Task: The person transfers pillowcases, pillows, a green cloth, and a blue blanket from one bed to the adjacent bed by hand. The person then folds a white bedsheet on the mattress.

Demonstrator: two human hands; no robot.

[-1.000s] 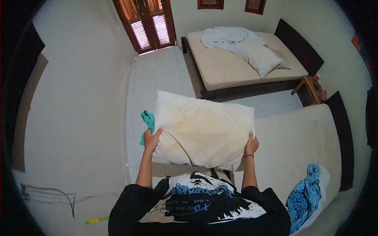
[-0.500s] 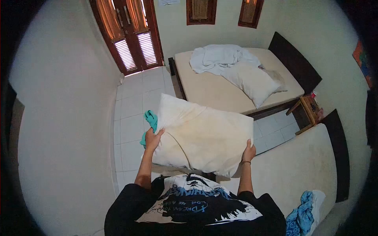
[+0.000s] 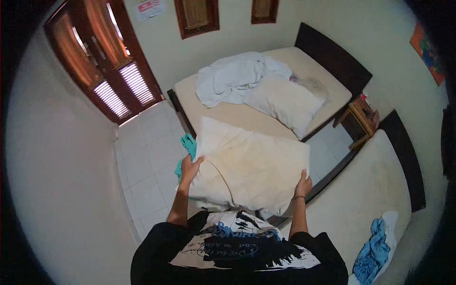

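Observation:
A white pillow [image 3: 254, 164] with yellowish stains is held out in front of my body, its broad side facing up. My left hand [image 3: 191, 169] grips its left edge, thumb on top. A turquoise cloth [image 3: 188, 144] hangs by that same edge, partly hidden behind the pillow; whether my left fingers also hold it I cannot tell. On the opposite edge, my right hand [image 3: 302, 184] is closed with the thumb on top and a thin band at the wrist. The fingers of both hands are mostly hidden beneath the pillow.
Ahead stands a bed [image 3: 216, 114] with a crumpled white sheet [image 3: 230, 78] and another pillow [image 3: 286, 103]. A second bed [image 3: 351, 204] at right carries a blue cloth [image 3: 373, 251]. Between their headboards is a wooden side table [image 3: 360, 118]. Tiled floor [image 3: 147, 175] runs toward the double door [image 3: 104, 61].
My view has turned to the right and come closer to the far bed. Both hands keep hold of the pillow, which stays in front of me.

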